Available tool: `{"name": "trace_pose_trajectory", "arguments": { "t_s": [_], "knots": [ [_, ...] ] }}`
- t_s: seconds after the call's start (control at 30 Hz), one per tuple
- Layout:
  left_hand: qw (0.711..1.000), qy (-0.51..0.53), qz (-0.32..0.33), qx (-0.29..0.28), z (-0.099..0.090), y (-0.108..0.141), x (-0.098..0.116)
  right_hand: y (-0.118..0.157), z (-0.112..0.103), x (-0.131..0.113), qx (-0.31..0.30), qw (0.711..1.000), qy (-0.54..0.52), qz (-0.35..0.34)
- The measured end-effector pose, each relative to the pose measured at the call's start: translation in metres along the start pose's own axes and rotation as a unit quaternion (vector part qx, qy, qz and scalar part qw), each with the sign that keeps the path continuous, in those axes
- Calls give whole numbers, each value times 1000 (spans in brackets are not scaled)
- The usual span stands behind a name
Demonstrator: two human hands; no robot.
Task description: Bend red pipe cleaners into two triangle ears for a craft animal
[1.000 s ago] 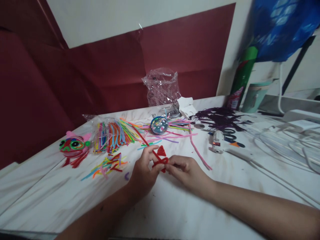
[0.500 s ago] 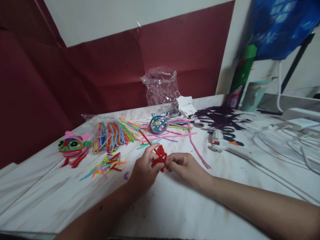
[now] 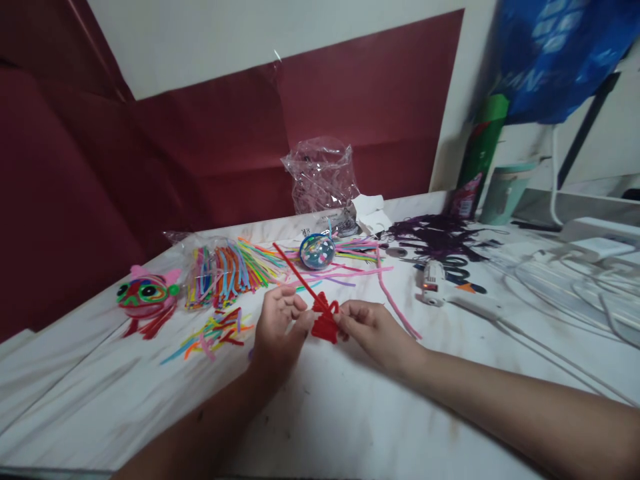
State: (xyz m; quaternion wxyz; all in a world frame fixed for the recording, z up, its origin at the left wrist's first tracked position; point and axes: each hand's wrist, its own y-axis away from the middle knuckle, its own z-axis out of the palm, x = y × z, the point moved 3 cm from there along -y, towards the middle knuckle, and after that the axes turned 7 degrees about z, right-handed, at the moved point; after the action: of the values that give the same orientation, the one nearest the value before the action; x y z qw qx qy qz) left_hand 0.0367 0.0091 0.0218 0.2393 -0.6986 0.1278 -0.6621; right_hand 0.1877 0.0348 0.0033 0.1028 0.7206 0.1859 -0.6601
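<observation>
In the middle of the head view, my right hand (image 3: 367, 327) pinches the right edge of a red pipe cleaner (image 3: 325, 325) bent into a flat zigzag shape. One straight end of it sticks out to the upper left. My left hand (image 3: 283, 319) is just left of the red shape, fingers apart and partly curled, palm facing it; its thumb tip is close to the shape's left edge, and whether it touches I cannot tell. Behind them lies a clear ball with coloured spots (image 3: 317, 251).
Bundled pipe cleaners (image 3: 225, 273) and cut pieces (image 3: 215, 337) lie left, beside a pink animal-face figure (image 3: 147, 297). To the right are a glue gun (image 3: 434, 283) with its cord, scissors (image 3: 457, 267), purple shreds (image 3: 430, 233), a green cup (image 3: 507, 193) and white cables.
My left hand has let go of the red pipe cleaner shape, moving slightly left with its fingers opening. The shape has turned a little and stays in my right hand.
</observation>
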Motion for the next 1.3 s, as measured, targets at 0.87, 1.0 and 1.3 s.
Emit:
{"name": "trace_pose_trajectory", "arguments": {
  "t_s": [0.87, 1.0, 1.3],
  "knots": [
    [966, 152, -184, -98, 8, 3, -25, 3, 5, 0, -32, 999, 8, -23],
    [951, 203, -194, -128, 14, 5, -21, 6, 6, -1, -37, 998, 19, -42],
    [962, 126, -182, -159, 12, 5, -13, 2, 1, -3, 4, 998, -54, 21]
  ]
}}
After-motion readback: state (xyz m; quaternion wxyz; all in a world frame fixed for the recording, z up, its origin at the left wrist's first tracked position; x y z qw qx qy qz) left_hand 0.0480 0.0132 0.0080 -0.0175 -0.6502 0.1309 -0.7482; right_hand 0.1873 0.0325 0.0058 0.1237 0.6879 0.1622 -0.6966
